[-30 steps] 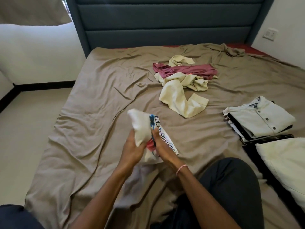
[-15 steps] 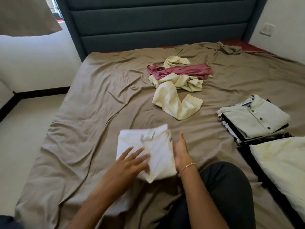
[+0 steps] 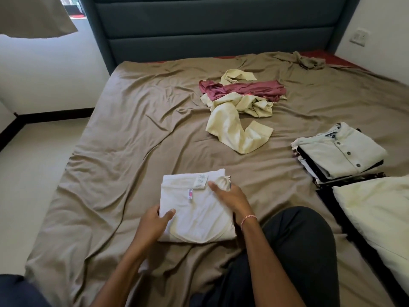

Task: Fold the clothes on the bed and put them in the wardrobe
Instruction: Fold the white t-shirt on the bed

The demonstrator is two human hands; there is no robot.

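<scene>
Now hands, left (image 3: 152, 224) and right (image 3: 232, 200), at sides of folded white shirt (image 3: 199, 216).

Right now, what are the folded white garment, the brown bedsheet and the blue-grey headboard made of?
Folded white garment: probably soft, matte cotton knit; it lies limp and has sewn-in labels. Brown bedsheet: thin woven cloth, faintly shiny, holding long creases. Blue-grey headboard: padded panels, covered in fabric or faux leather; cannot tell which.
</scene>
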